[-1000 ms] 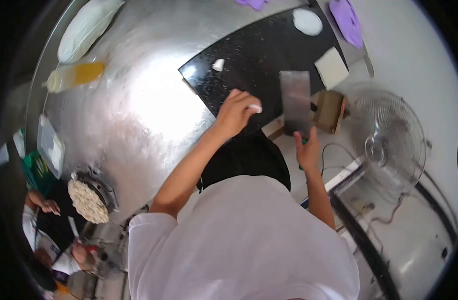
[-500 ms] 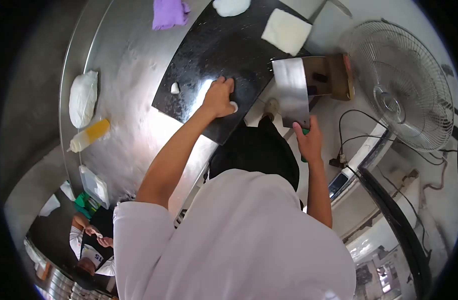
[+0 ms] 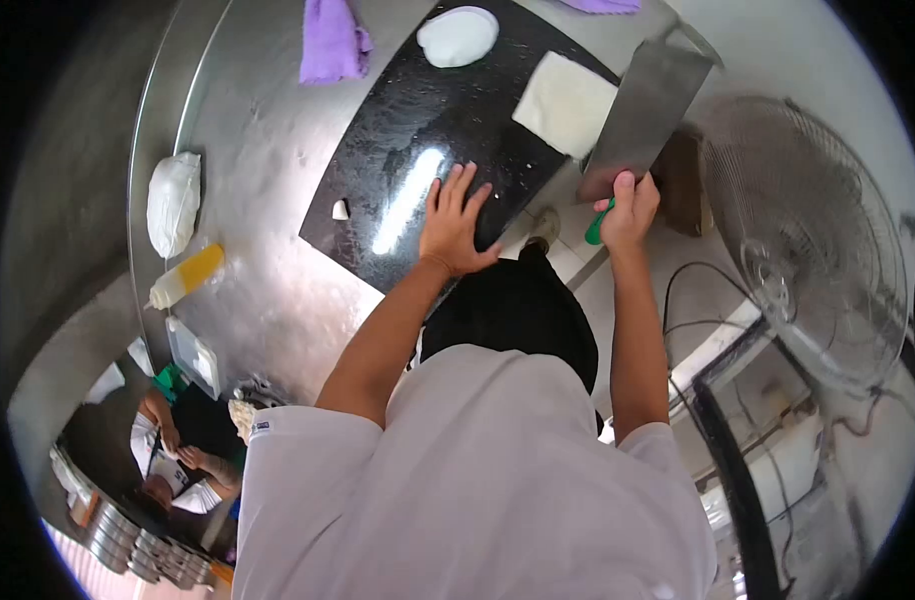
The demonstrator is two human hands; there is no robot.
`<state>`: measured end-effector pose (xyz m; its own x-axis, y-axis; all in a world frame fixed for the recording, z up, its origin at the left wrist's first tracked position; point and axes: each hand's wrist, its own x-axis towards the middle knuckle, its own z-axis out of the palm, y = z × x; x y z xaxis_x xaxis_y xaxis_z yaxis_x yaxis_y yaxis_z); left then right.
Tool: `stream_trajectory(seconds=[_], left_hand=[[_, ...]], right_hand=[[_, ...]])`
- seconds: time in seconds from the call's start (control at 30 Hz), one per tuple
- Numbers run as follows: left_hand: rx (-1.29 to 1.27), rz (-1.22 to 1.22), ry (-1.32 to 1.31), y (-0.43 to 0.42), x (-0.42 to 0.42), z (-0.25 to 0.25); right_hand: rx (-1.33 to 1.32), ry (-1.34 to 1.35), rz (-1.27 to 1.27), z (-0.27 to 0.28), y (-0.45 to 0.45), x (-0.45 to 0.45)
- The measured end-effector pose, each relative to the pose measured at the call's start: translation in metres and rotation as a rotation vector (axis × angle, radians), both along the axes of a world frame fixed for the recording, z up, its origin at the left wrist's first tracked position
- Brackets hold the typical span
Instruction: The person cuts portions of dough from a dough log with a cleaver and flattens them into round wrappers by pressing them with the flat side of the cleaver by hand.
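Note:
My left hand (image 3: pixel 460 225) lies over the near edge of the black board (image 3: pixel 398 160), fingers spread apart; whether something small is under the palm cannot be seen. My right hand (image 3: pixel 628 208) grips the green handle of a cleaver (image 3: pixel 648 110), its broad blade pointing up and away beside the board. A small white lump, like dough (image 3: pixel 341 209), sits near the board's left corner. Toward the far end is a larger, rounded white mass (image 3: pixel 458 37). A folded whitish cloth (image 3: pixel 566 104) lies near the board's right edge, close to the blade.
The steel table (image 3: pixel 268 130) carries a purple cloth (image 3: pixel 334 42), a white plastic-wrapped bundle (image 3: pixel 174 204), a squeeze bottle with yellow contents (image 3: pixel 190 275) and a plastic container (image 3: pixel 194 355). A fan (image 3: pixel 803 240) and cables are at right. Another person (image 3: pixel 183 450) works at lower left.
The cleaver has swung up and away from me, next to the cloth. My left hand's fingers have spread, and the white piece by its thumb no longer shows. The view has shifted slightly.

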<state>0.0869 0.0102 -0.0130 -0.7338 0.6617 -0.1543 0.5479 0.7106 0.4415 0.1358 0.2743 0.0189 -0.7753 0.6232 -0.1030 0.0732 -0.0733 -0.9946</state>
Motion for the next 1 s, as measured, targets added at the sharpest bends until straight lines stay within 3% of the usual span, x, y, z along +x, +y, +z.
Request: stream_trajectory(seconds=[0.03, 0.1, 0.2, 0.23, 0.3, 0.43, 0.53, 0.57, 0.63, 0.77, 0.87, 0.93, 0.97, 1.0], left_hand=[[-0.003, 0.029, -0.006, -0.001, -0.001, 0.001], [0.013, -0.021, -0.044, -0.007, -0.004, 0.002], [0.019, 0.004, -0.04, -0.009, -0.001, -0.001], [0.021, -0.024, -0.026, -0.01, -0.002, -0.002], [-0.003, -0.015, -0.043, -0.012, 0.001, -0.003], [0.058, -0.018, -0.028, -0.01, -0.002, -0.012], [0.123, -0.012, -0.012, -0.012, 0.002, -0.016], [0.136, -0.013, 0.007, -0.011, -0.001, -0.013], [0.167, -0.023, 0.034, -0.008, 0.002, -0.012], [0.301, -0.006, 0.084, -0.008, 0.0, -0.013], [0.388, 0.027, 0.144, -0.008, -0.004, -0.013], [0.542, 0.119, 0.114, -0.009, -0.015, -0.025], [0.772, 0.27, 0.105, -0.005, -0.028, -0.03], [1.109, 0.499, -0.139, 0.004, -0.037, -0.031]], right_hand=[[-0.003, -0.006, 0.029, -0.028, 0.006, -0.001], [0.557, -0.539, 0.184, -0.075, 0.018, -0.007], [0.353, -0.678, 0.237, -0.065, 0.031, -0.017], [0.347, -0.678, 0.271, -0.05, 0.031, -0.027], [0.152, -0.621, 0.098, -0.021, 0.03, -0.032], [0.242, -0.628, 0.058, -0.061, 0.025, -0.015], [0.779, -0.523, 0.222, -0.088, 0.042, -0.004], [0.772, -0.545, 0.223, -0.078, 0.036, -0.002], [0.173, -0.555, 0.115, -0.035, 0.029, -0.023], [0.148, -0.473, -0.005, -0.017, -0.003, -0.015], [0.153, -0.522, -0.09, -0.004, -0.042, 0.039], [0.31, -0.543, -0.017, 0.004, -0.07, 0.088], [0.289, -0.582, -0.054, 0.007, -0.086, 0.115], [0.266, -0.636, -0.081, 0.011, -0.102, 0.148]])
